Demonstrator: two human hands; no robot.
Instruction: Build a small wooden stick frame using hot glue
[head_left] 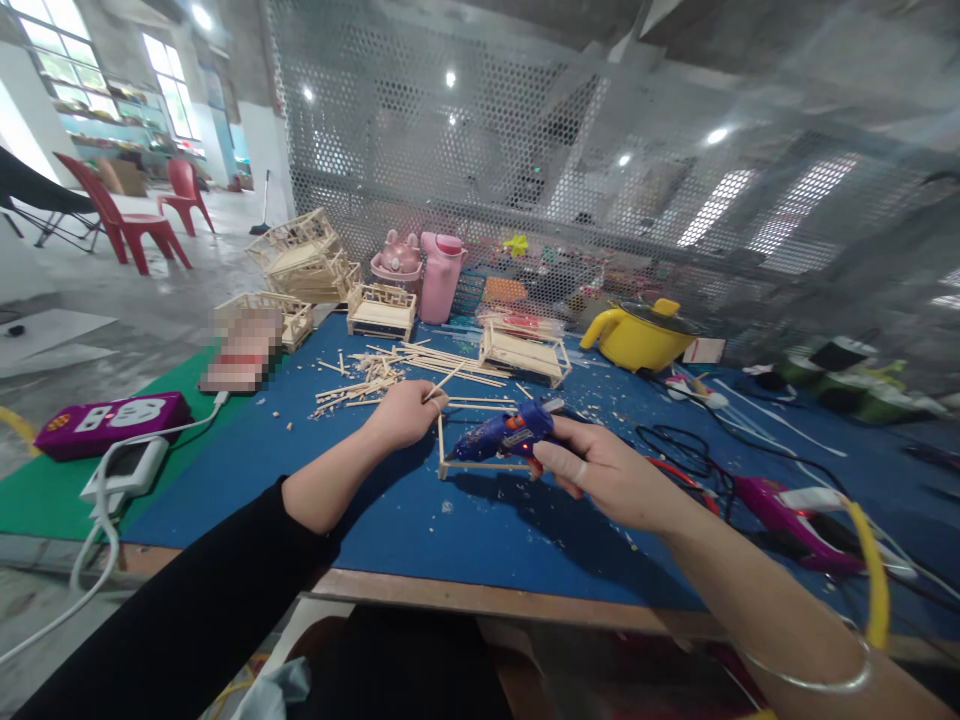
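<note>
My left hand (pixel 409 412) is closed, pinching a thin wooden stick (pixel 448 378) that points up to the right. Wrapped round a blue hot glue gun (pixel 499 434) is my right hand (pixel 589 462). The gun's nozzle points left and down, close to the corner of a small wooden stick frame (pixel 444 466) on the blue mat. One post of that frame stands upright under my left fingers, and a bar runs right beneath the gun. Loose sticks (pixel 457 365) lie behind my hands.
Small wooden furniture models (pixel 525 352) line the back, by a pink bottle (pixel 441 278) and a yellow pot (pixel 649 338). At left are a phone (pixel 244 350) and a purple power strip (pixel 112 424). Cables (pixel 694 450) and another purple strip (pixel 799 525) lie right.
</note>
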